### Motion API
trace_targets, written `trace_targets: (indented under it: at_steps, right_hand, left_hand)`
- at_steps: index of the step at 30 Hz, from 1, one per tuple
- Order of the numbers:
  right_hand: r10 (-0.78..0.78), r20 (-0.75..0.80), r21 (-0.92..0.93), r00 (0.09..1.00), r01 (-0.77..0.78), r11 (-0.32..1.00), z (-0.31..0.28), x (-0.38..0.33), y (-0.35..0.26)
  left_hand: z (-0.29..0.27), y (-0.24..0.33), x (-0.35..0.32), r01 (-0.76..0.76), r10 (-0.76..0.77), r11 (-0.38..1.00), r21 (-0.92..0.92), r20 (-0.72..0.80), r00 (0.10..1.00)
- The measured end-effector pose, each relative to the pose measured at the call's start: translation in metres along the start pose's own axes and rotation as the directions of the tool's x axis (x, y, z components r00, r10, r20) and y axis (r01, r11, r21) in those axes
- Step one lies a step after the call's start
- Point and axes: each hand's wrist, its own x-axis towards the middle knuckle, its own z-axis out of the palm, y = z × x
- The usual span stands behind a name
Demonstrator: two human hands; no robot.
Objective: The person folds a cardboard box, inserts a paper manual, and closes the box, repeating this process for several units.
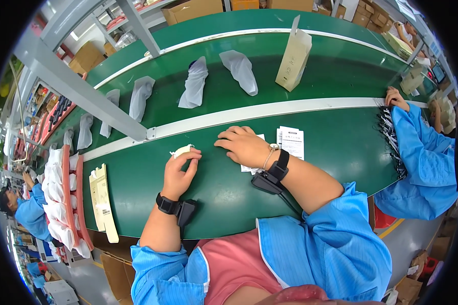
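I count one small pale pouch (183, 150), pinched in half-curled left hand (179, 173) over green table (229, 208); right hand (247, 145) loosely spread, gripping nothing visible; two paper leaflet piles (292, 144); six-plus crinkled translucent sleeves (194, 84).

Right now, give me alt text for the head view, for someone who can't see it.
A person's left hand touches a small pale item at a green worktable; the right hand partly covers white paper. Beyond a white rail, translucent bags lie in a row near an upright cream carton. Another person in blue is at right.
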Motion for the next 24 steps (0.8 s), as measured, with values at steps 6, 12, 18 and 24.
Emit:
trace_targets:
  at_steps: [6, 12, 18, 24]
  right_hand:
    - [0.015, -0.001, 0.049, 1.0, -0.015, 0.999, -0.0034, 0.0015, -0.0014]
    - [0.015, 0.001, 0.032, 1.0, -0.015, 0.999, -0.0052, 0.0018, -0.0055]
    - [0.004, -0.025, 0.04, 1.0, -0.003, 0.999, -0.0034, 0.0041, -0.0028]
    - [-0.001, -0.044, 0.079, 0.999, 0.004, 0.997, -0.0044, 0.0008, -0.0051]
  left_hand:
    - [0.0003, 0.0041, 0.001, -0.024, 0.022, 0.999, 0.03, 0.037, 0.999]
    - [0.001, 0.0002, 0.0001, -0.009, 0.004, 0.999, 0.043, 0.104, 0.995]
    - [-0.0003, 0.0051, 0.0035, 0.004, -0.016, 0.998, 0.067, 0.171, 0.985]
    - [-0.0001, 0.002, -0.0019, 0.066, -0.083, 0.995, 0.07, 0.267, 0.96]
